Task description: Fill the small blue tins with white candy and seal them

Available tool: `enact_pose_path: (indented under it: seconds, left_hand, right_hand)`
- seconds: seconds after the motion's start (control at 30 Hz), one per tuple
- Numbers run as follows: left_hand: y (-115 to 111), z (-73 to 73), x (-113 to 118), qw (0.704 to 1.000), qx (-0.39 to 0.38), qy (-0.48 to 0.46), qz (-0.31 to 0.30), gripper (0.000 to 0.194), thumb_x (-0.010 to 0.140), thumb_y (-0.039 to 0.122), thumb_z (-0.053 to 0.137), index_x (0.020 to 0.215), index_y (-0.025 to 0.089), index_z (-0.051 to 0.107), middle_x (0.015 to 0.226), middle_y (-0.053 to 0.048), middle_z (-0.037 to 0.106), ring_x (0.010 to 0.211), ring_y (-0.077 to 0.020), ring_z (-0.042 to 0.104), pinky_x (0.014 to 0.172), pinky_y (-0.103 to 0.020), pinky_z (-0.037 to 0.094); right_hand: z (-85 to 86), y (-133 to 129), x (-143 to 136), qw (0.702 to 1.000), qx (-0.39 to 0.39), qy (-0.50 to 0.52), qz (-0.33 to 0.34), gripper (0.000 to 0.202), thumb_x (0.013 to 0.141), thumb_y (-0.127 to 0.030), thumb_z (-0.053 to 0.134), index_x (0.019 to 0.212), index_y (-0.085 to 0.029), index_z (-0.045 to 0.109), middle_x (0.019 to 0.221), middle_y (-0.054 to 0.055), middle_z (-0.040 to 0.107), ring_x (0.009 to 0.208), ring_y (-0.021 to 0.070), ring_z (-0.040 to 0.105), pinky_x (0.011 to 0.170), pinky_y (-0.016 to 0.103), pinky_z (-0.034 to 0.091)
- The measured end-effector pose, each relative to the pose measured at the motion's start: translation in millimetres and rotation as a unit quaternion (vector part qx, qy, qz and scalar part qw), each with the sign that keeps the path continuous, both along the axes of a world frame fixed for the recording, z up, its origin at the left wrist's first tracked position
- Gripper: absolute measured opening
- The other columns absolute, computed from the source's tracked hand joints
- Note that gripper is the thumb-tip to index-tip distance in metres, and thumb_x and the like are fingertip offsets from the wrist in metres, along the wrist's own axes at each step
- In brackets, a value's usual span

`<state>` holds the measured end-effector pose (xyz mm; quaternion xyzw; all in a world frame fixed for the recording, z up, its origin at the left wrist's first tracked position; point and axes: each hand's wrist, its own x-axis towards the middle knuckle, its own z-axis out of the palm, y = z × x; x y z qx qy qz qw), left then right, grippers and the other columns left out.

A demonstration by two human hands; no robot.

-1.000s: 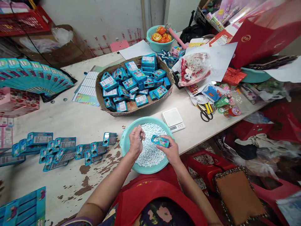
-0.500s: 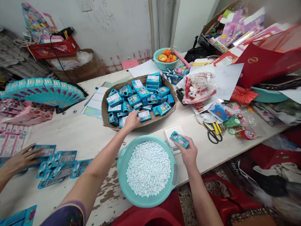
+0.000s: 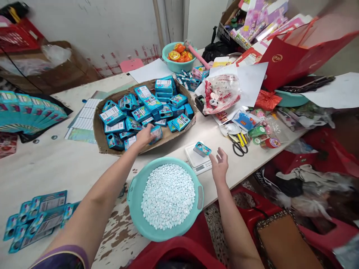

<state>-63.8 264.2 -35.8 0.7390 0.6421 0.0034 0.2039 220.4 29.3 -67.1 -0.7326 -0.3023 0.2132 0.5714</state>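
Our right hand is open by the box on the scale; we should let no finger touch it so it weighs true. Our left hand is on another box in the carton; we can't tell if it grips.

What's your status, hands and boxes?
Left hand at a box in carton. Right hand open beside scale. Second box on scale. Tub close by.
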Motion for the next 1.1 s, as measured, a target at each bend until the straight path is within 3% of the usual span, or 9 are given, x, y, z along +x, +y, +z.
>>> enact_pose_path:
  seconds: [0.1, 0.2, 0.3, 0.37, 0.47, 0.6, 0.8, 1.0, 1.1]
  left_hand:
    - [-60.3, 37.0, -17.7, 0.976, 0.122, -0.178, 0.03, 0.05, 0.076, 0.037, 0.06, 0.122, 0.024, 0.047, 0.115, -0.007, 0.058, 0.104, -0.0261, 0.056, 0.087, -0.036, 0.044]
    - [-141.9, 66.9, -22.7, 0.938, 0.028, -0.345, -0.031, 0.047, 0.071, 0.038, 0.067, 0.114, 0.025, 0.057, 0.108, -0.004, 0.062, 0.095, -0.0228, 0.06, 0.079, -0.031, 0.048]
    - [-208.1, 70.3, -12.7, 0.886, -0.159, -0.402, -0.166, 0.032, 0.069, 0.034, 0.071, 0.099, 0.025, 0.068, 0.098, -0.005, 0.066, 0.091, -0.0224, 0.061, 0.081, -0.031, 0.048]
    - [-231.8, 54.6, -5.7, 0.874, -0.193, -0.425, -0.135, 0.028, 0.074, 0.035, 0.066, 0.1, 0.025, 0.067, 0.1, -0.006, 0.065, 0.09, -0.0218, 0.06, 0.081, -0.032, 0.048]
    - [-244.3, 12.8, -5.4, 0.919, -0.114, -0.378, 0.005, 0.035, 0.081, 0.04, 0.055, 0.112, 0.023, 0.059, 0.114, -0.009, 0.06, 0.102, -0.0247, 0.056, 0.089, -0.037, 0.044]
    - [-257.6, -40.2, -8.9, 0.992, -0.053, -0.11, 0.035, 0.051, 0.081, 0.049, 0.052, 0.122, 0.017, 0.053, 0.126, -0.017, 0.05, 0.12, -0.036, 0.041, 0.099, -0.052, 0.031]
    - [-284.1, -60.0, 23.5, 0.991, -0.111, -0.068, 0.014, 0.063, 0.079, 0.063, 0.045, 0.121, 0.016, 0.049, 0.116, -0.019, 0.052, 0.109, -0.0367, 0.05, 0.089, -0.047, 0.039]
    - [-279.5, -64.6, 40.9, 0.94, -0.199, -0.249, 0.117, 0.046, 0.066, 0.053, 0.068, 0.097, 0.02, 0.06, 0.105, -0.013, 0.063, 0.107, -0.0361, 0.054, 0.089, -0.043, 0.04]
    - [-271.9, -61.9, 34.6, 0.811, -0.341, -0.424, 0.216, 0.039, 0.061, 0.042, 0.075, 0.089, 0.019, 0.061, 0.094, -0.011, 0.067, 0.098, -0.032, 0.06, 0.079, -0.038, 0.047]
  right_hand:
    - [32.1, -35.1, -26.4, 0.999, 0.022, 0.015, -0.026, 0.043, 0.081, -0.037, 0.061, 0.119, -0.019, 0.054, 0.12, 0.012, 0.057, 0.11, 0.0225, 0.055, 0.098, 0.043, 0.043]
    - [55.0, -67.8, -66.1, 0.992, -0.004, 0.061, 0.108, 0.046, 0.078, -0.033, 0.067, 0.121, -0.023, 0.055, 0.122, 0.01, 0.057, 0.111, 0.0232, 0.055, 0.099, 0.042, 0.044]
    - [62.3, -91.3, -97.5, 0.938, -0.074, 0.183, 0.284, 0.059, 0.069, -0.033, 0.076, 0.123, -0.025, 0.054, 0.119, 0.008, 0.061, 0.105, 0.0241, 0.06, 0.089, 0.039, 0.051]
    - [60.1, -103.3, -105.3, 0.909, -0.119, 0.227, 0.329, 0.05, 0.067, -0.034, 0.077, 0.114, -0.024, 0.061, 0.108, 0.005, 0.067, 0.099, 0.0241, 0.063, 0.087, 0.039, 0.052]
    - [52.2, -119.6, -97.4, 0.923, -0.128, 0.253, 0.261, 0.04, 0.07, -0.036, 0.075, 0.106, -0.023, 0.064, 0.107, 0.004, 0.068, 0.1, 0.0239, 0.063, 0.09, 0.04, 0.05]
    - [43.0, -142.0, -72.1, 0.922, -0.045, 0.371, 0.102, 0.045, 0.067, -0.038, 0.076, 0.107, -0.024, 0.061, 0.106, 0.005, 0.069, 0.095, 0.0237, 0.065, 0.086, 0.041, 0.052]
    - [37.1, -172.5, -60.6, 0.887, -0.054, 0.452, 0.082, 0.049, 0.058, -0.027, 0.083, 0.101, -0.021, 0.062, 0.097, 0.006, 0.073, 0.086, 0.0251, 0.069, 0.081, 0.044, 0.054]
    - [28.9, -179.9, -70.6, 0.927, -0.037, 0.363, 0.088, 0.051, 0.058, -0.027, 0.082, 0.104, -0.023, 0.058, 0.098, 0.003, 0.072, 0.091, 0.0238, 0.067, 0.085, 0.044, 0.053]
    - [31.6, -176.2, -71.6, 0.935, -0.024, 0.342, 0.088, 0.05, 0.06, -0.031, 0.081, 0.103, -0.024, 0.058, 0.1, 0.004, 0.072, 0.091, 0.0238, 0.067, 0.085, 0.044, 0.053]
